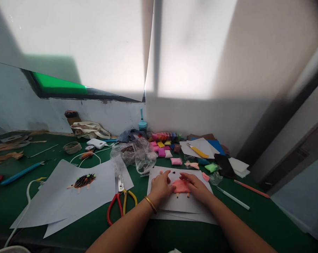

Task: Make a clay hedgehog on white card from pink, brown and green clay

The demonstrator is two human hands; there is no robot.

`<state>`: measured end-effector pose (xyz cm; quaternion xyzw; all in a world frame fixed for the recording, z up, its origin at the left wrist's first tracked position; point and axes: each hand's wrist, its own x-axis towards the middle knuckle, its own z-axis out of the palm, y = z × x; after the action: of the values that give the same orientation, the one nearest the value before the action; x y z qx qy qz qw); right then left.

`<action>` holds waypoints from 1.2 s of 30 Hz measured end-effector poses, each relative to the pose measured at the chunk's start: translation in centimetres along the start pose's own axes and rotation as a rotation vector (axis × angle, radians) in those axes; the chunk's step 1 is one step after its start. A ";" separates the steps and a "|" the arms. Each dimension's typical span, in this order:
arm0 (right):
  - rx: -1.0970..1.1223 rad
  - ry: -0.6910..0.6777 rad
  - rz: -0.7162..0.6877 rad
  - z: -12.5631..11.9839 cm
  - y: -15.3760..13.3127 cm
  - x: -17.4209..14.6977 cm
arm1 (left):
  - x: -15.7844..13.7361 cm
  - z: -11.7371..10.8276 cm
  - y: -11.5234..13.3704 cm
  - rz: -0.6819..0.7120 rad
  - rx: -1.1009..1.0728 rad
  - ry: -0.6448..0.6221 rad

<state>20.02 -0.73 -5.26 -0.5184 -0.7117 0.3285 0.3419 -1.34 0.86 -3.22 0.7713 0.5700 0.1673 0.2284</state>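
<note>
A flat pink clay shape (180,186) lies on a white sheet of paper (174,206), with two short peach legs with dark ends below it. My left hand (161,183), with a gold bangle at the wrist, rests on the paper at the shape's left side. Its fingers are apart and the thumb touches the clay edge. From the right, my right hand (197,186) lays its spread fingers over the clay's upper right edge. A small dark bit (174,172) sits on the paper above the clay. Another pink clay lump (205,176) is just beyond my right hand.
Scissors (120,186) and yellow-handled pliers lie left of my arm. Further left, a hedgehog figure (84,180) rests on paper. Behind are colored clay packets (161,152) and a plastic bag (134,154). A cutter (198,151), black phone (224,166) and white pen (233,198) lie right.
</note>
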 end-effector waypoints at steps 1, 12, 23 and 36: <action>-0.003 -0.015 -0.004 -0.1 -0.2 -0.1 | 0.0 -0.1 0.0 0.008 -0.011 -0.012; -0.154 -0.073 -0.047 -0.1 -1.7 -0.3 | -0.9 -0.1 0.3 0.071 0.035 0.028; 0.025 0.067 -0.028 -1.4 1.3 -0.4 | -0.4 -0.7 2.2 0.086 0.109 -0.027; -0.223 -0.004 -0.069 -1.5 1.3 -1.1 | 0.4 1.3 3.4 0.114 0.087 -0.006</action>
<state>22.14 -1.28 -5.70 -0.5276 -0.7620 0.2362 0.2918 2.13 0.20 -2.48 0.8122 0.5313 0.1525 0.1864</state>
